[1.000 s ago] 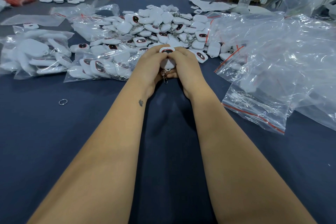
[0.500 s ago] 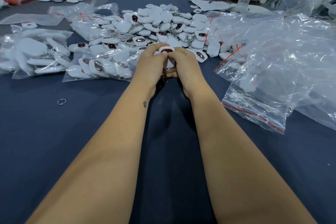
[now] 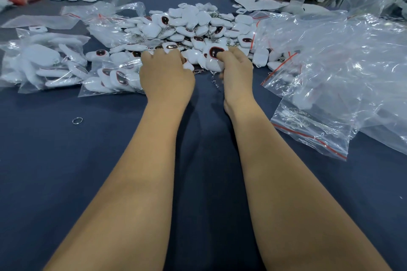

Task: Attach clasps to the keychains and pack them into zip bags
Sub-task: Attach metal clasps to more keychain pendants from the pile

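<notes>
At centre frame my right hand (image 3: 236, 70) pinches a white plastic keychain with a dark oval window (image 3: 213, 56), its metal chain (image 3: 217, 82) dangling. My left hand (image 3: 165, 72), apart from it, reaches with curled fingers into the heap of white keychains (image 3: 198, 26); I cannot tell whether it grips one.

White keychains (image 3: 193, 26) heaped mid-table

On the dark blue surface (image 3: 66, 160), the right hand (image 3: 236, 70) pinches a white keychain (image 3: 214, 56) with its chain dangling, while the left hand (image 3: 166, 75) reaches with curled fingers into the keychain pile (image 3: 198, 24), filled zip bags (image 3: 44, 59) lying at left.
</notes>
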`<state>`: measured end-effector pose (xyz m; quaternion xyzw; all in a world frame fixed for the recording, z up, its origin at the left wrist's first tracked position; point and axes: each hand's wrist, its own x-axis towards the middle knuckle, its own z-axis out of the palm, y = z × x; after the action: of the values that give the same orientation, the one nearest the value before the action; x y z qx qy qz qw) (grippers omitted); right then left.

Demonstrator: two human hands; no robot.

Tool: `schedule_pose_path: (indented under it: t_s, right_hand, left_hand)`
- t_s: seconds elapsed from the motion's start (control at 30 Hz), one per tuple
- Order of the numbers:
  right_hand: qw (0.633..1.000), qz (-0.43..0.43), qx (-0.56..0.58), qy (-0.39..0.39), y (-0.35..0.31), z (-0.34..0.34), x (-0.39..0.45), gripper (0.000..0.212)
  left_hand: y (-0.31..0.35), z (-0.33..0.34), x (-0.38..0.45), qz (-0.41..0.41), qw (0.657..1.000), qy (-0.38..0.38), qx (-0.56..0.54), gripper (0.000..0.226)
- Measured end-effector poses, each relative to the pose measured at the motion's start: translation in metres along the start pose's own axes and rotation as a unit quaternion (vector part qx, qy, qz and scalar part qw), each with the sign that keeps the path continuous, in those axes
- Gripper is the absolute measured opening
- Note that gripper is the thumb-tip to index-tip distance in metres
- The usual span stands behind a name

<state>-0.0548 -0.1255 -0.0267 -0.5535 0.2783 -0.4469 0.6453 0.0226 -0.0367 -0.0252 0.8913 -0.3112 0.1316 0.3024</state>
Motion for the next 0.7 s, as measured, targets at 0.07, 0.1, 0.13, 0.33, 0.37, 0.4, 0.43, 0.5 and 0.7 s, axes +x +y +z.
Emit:
schedule_pose_path:
  t_s: [0.07, 0.1, 0.13, 0.33, 0.37, 0.4, 0.43, 0.5, 0.7]
  right_hand:
    - [1.000, 0.012, -0.006, -0.002, -0.0002, -0.0004, 0.0015, 0.015]
    - [1.000, 0.018, -0.002, -0.007, -0.0006, -0.0006, 0.0024, 0.014]
    - [1.000, 0.025, 0.008, -0.012, -0.0011, -0.0004, 0.0029, 0.014]
    - [0.993, 0.056, 0.094, -0.050, -0.0026, 0.0010, 0.0030, 0.015]
    - [0.991, 0.059, 0.105, -0.060, -0.0025, 0.0015, 0.0026, 0.015]
    - [0.988, 0.062, 0.122, -0.071, -0.0024, 0.0017, 0.0024, 0.015]
    - [0.984, 0.064, 0.143, -0.086, -0.0022, 0.0016, 0.0021, 0.016]
    - [0.972, 0.069, 0.185, -0.124, -0.0029, 0.0013, 0.0003, 0.016]
    - [0.967, 0.089, 0.176, -0.163, -0.0007, 0.0051, -0.0028, 0.009]
  left_hand:
    - [-0.0001, 0.0011, -0.0032, -0.012, 0.999, -0.037, 0.034, 0.035]
    - [-0.0003, 0.0012, -0.0039, -0.021, 0.998, -0.043, 0.031, 0.037]
    - [-0.0013, 0.0012, -0.0040, -0.027, 0.998, -0.042, 0.026, 0.039]
    - [-0.0068, -0.0003, 0.0014, -0.042, 0.999, -0.012, 0.008, 0.038]
    - [-0.0076, 0.0002, 0.0019, -0.038, 0.999, -0.006, -0.003, 0.038]
    - [-0.0085, 0.0003, 0.0025, -0.037, 0.999, 0.002, -0.024, 0.038]
    - [-0.0090, -0.0001, 0.0028, -0.039, 0.997, 0.011, -0.059, 0.038]
    - [-0.0079, -0.0015, 0.0036, -0.056, 0.986, 0.023, -0.153, 0.034]
    - [-0.0005, -0.0046, 0.0039, -0.121, 0.915, 0.003, -0.385, 0.030]
